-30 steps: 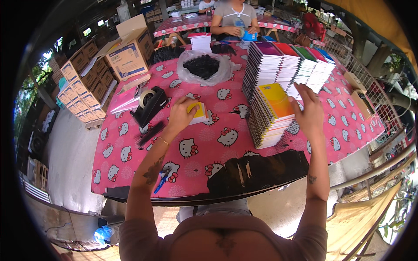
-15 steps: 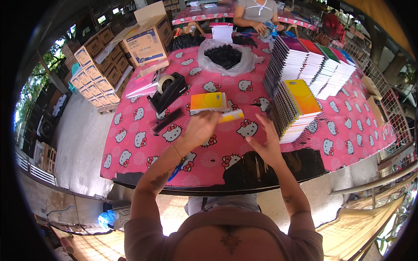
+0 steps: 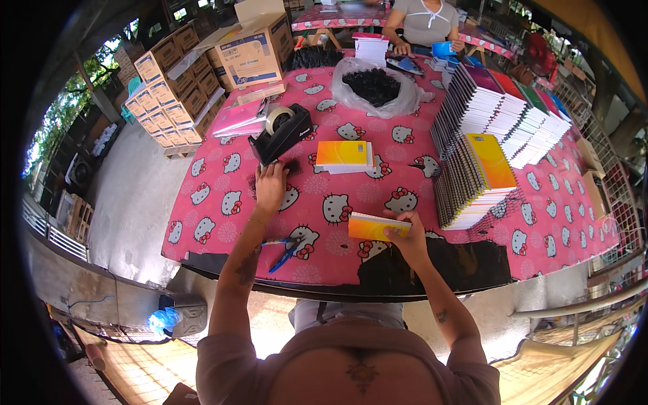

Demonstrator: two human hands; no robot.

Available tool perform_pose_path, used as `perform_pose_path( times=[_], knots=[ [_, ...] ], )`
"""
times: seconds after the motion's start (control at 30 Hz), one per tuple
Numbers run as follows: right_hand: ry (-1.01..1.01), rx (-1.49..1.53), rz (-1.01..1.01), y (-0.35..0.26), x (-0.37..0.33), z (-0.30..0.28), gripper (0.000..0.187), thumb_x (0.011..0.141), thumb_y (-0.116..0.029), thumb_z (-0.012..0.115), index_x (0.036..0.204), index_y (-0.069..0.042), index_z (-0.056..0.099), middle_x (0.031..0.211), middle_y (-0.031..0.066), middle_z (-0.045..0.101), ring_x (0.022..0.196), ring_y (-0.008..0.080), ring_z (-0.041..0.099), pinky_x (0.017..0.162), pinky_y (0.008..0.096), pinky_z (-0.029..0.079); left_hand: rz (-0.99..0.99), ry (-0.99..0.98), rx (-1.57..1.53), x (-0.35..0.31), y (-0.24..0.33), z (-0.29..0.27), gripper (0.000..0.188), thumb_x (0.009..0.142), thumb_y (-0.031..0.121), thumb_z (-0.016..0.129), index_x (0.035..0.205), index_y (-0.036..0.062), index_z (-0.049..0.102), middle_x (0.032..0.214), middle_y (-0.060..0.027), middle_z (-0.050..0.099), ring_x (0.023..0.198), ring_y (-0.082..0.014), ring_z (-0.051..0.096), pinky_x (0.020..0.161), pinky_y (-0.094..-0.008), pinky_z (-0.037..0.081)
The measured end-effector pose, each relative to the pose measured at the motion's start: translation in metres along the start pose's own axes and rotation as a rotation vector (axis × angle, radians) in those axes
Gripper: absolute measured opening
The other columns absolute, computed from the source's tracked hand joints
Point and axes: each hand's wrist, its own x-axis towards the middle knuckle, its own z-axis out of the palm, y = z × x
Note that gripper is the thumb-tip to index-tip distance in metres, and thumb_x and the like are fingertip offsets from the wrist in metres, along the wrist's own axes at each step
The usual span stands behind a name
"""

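Note:
In my right hand point(image 3: 410, 237) is a small yellow-orange notebook point(image 3: 370, 227), gripped at its right end just above the near part of the table. My left hand point(image 3: 271, 183) reaches onto a small pile of black binding coils point(image 3: 291, 167) beside the black tape dispenser point(image 3: 283, 133). Its fingers are slightly apart on the coils, and the hand covers most of them. A short stack of yellow notebooks point(image 3: 343, 155) lies between my hands, farther back. Blue-handled pliers point(image 3: 289, 254) rest by my left forearm.
Tall stacks of yellow spiral notebooks point(image 3: 487, 165) and multicoloured notebooks point(image 3: 499, 101) stand at right. A plastic bag of black coils point(image 3: 371, 88) sits at the back. Cardboard boxes point(image 3: 253, 57) are at left. Across the table, a person point(image 3: 425, 23) handles blue items.
My left hand has left the yellow notebook and moved left to the black coils. My right hand has closed on that notebook and drawn it nearer. The pliers have come into fuller view.

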Motion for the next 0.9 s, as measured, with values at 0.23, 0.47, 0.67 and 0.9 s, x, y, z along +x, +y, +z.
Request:
perform_pose_path(
  times=[0.23,0.47,0.67,0.9],
  knots=[
    [-0.024,-0.133,0.057,0.006,-0.009,-0.006,0.03,0.09,-0.006,0.075,0.116,-0.002,0.062,0.096,0.0051,0.067,0.075,0.0083,0.062,0.066,0.0228,0.051,-0.076,-0.251,-0.632,0.0,0.133,-0.094,0.018,0.095,0.012,0.066,0.111,0.0054,0.071,0.084,-0.0132,0.064,0.07,-0.0293,0.064,0.06,-0.0387,0.052],
    [-0.066,-0.151,0.119,0.003,-0.006,-0.005,0.02,0.093,-0.009,0.072,0.112,-0.002,0.069,0.098,0.0017,0.069,0.092,0.008,0.062,0.079,0.0229,0.05,-0.231,-0.3,-0.919,-0.032,0.155,-0.104,0.023,0.088,0.0,0.071,0.11,0.0017,0.072,0.088,-0.0116,0.068,0.078,-0.0196,0.07,0.064,-0.0299,0.057],
    [-0.116,-0.13,0.086,0.0,-0.006,-0.002,0.025,0.094,-0.011,0.072,0.118,-0.003,0.069,0.103,0.0028,0.07,0.092,0.008,0.062,0.08,0.023,0.049,-0.178,-0.245,-0.918,-0.039,0.152,-0.094,0.019,0.088,0.006,0.072,0.106,0.0027,0.072,0.087,-0.0123,0.067,0.071,-0.0262,0.068,0.06,-0.0335,0.055],
    [-0.17,-0.086,0.102,0.008,-0.006,-0.009,0.025,0.096,-0.009,0.068,0.12,-0.002,0.068,0.104,0.0023,0.071,0.093,0.0075,0.062,0.081,0.0223,0.049,-0.06,-0.266,-0.825,-0.025,0.154,-0.091,0.02,0.088,0.011,0.073,0.105,0.0034,0.068,0.09,-0.012,0.065,0.071,-0.0301,0.067,0.063,-0.0373,0.055]
  ],
)
